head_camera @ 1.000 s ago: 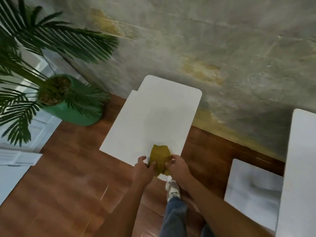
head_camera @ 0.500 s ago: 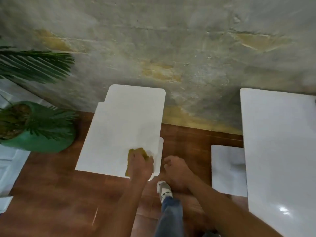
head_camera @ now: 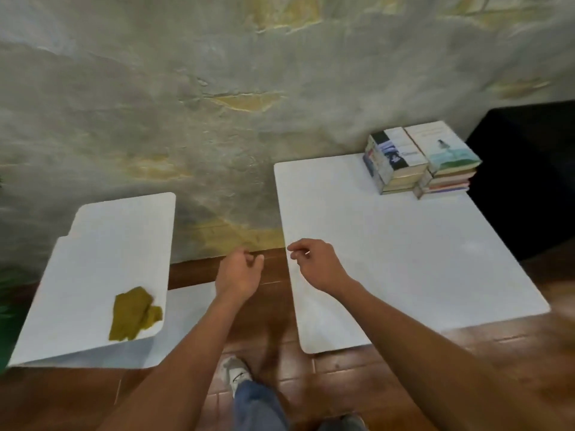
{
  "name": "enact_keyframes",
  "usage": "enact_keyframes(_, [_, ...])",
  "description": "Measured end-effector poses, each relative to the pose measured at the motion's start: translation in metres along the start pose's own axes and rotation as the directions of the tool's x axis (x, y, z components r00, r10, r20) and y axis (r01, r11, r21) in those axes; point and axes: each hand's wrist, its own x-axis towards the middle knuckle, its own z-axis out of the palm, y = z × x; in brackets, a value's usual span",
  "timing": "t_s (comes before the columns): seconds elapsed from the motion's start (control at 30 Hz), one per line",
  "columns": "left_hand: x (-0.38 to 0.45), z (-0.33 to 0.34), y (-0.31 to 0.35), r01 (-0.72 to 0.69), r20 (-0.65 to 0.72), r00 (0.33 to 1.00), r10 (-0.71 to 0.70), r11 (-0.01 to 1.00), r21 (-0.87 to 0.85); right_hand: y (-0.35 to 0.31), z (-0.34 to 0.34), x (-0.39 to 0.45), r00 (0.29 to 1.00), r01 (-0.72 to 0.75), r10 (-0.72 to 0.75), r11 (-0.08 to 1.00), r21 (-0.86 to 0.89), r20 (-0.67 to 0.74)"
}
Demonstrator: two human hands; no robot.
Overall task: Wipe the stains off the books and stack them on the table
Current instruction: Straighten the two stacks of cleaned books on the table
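Two stacks of paperback books (head_camera: pixel 420 158) stand side by side at the far right corner of the large white table (head_camera: pixel 404 250). An olive-yellow cloth (head_camera: pixel 133 312) lies crumpled near the front right corner of the small white table (head_camera: pixel 102 253) on the left. My left hand (head_camera: pixel 238 270) hangs in the gap between the two tables, fingers loosely curled, holding nothing. My right hand (head_camera: pixel 314 262) hovers over the large table's left edge, fingers loosely curled and empty.
A rough grey-and-yellow wall (head_camera: pixel 217 104) runs behind both tables. The floor (head_camera: pixel 373 384) is reddish-brown wood. A low white surface (head_camera: pixel 189 306) shows beneath the gap. A dark object (head_camera: pixel 529 169) stands right of the books. My shoe (head_camera: pixel 235 373) points forward.
The cloth, held in both hands and then pressed by my left, now lies free on the small table. Both hands have lifted away, and the view has swung right to show the books.
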Motion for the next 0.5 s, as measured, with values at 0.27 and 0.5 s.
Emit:
enact_keyframes(0.27, [-0.066, 0.061, 0.117, -0.255, 0.021, 0.966, 0.258, 0.962, -0.098, 0.062, -0.121, -0.063, 0.988, -0.02, 0.023, 0.999, 0.026, -0.151])
enact_keyframes(0.5, [-0.079, 0.102, 0.192, -0.364, 0.063, 0.926, 0.372, 0.925, -0.11, 0.1, -0.183, -0.071, 0.961, -0.075, 0.088, 0.995, 0.06, -0.261])
